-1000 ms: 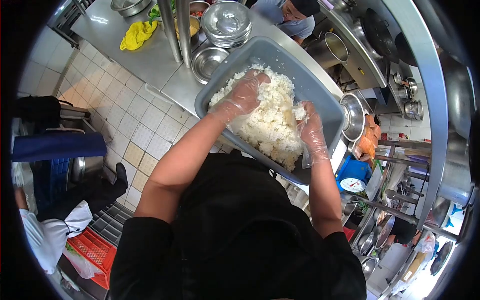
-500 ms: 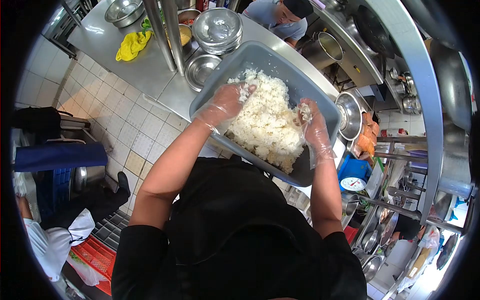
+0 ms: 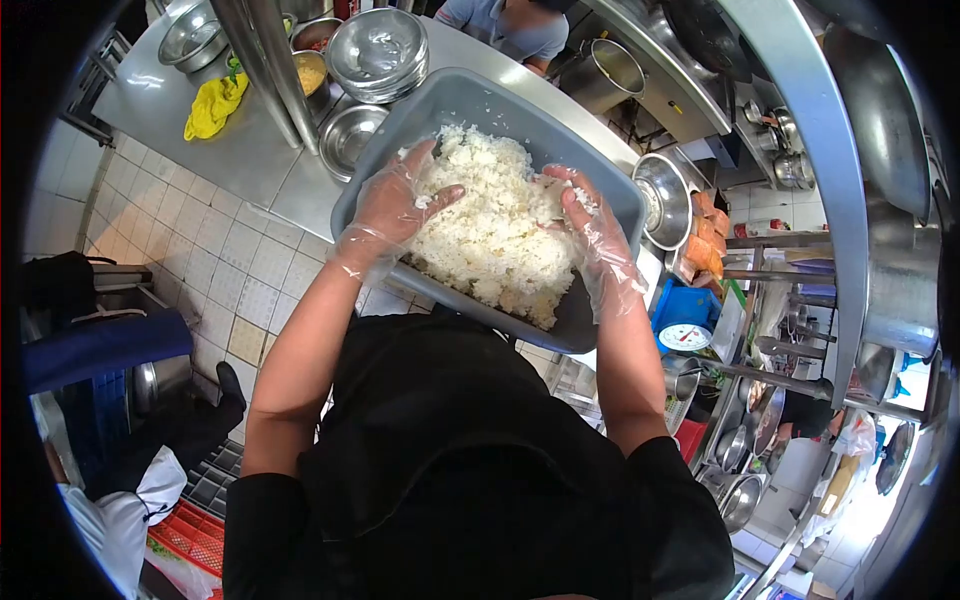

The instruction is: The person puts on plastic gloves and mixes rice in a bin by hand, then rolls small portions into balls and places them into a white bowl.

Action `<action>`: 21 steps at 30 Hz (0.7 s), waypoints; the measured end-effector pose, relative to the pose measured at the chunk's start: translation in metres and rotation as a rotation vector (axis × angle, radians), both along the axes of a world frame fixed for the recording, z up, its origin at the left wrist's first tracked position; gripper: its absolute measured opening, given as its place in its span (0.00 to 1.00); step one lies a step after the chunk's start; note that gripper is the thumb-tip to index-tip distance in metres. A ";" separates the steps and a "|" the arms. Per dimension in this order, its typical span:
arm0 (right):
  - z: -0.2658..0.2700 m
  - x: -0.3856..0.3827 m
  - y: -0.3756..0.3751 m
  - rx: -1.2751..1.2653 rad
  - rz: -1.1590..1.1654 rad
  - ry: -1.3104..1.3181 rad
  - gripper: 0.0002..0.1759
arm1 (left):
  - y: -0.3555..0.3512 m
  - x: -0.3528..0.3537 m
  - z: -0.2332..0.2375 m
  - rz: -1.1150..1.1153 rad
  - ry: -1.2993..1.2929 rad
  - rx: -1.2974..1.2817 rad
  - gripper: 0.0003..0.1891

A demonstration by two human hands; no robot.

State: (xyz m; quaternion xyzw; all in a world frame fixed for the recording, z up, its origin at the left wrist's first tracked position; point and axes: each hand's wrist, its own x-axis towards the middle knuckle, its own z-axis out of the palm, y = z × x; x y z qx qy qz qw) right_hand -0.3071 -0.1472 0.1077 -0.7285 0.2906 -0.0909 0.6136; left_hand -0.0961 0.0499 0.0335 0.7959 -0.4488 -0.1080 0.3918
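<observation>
Two gloved hands (image 3: 395,205) (image 3: 592,235) on rice (image 3: 490,240) in tub (image 3: 470,98)

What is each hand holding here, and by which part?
Nothing is gripped. The gloved left hand and right hand lie open against opposite sides of the rice heap in the tub.

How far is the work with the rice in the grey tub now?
Done: much of the rice looks loose and grainy in the grey tub. In hand: the left hand and right hand, both gloved, lie open on the pile. Left: clumps show along its near edge.
</observation>
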 end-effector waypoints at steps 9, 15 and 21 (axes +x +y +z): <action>-0.020 0.006 0.010 0.772 0.030 -0.249 0.75 | -0.019 -0.047 0.037 -0.179 0.359 -0.354 0.23; -0.018 0.012 0.030 0.747 0.139 -0.298 0.74 | -0.049 -0.082 0.046 -0.432 0.491 -0.457 0.18; -0.030 0.000 0.027 0.646 0.192 -0.245 0.64 | -0.056 -0.082 0.040 -0.398 0.201 -0.396 0.16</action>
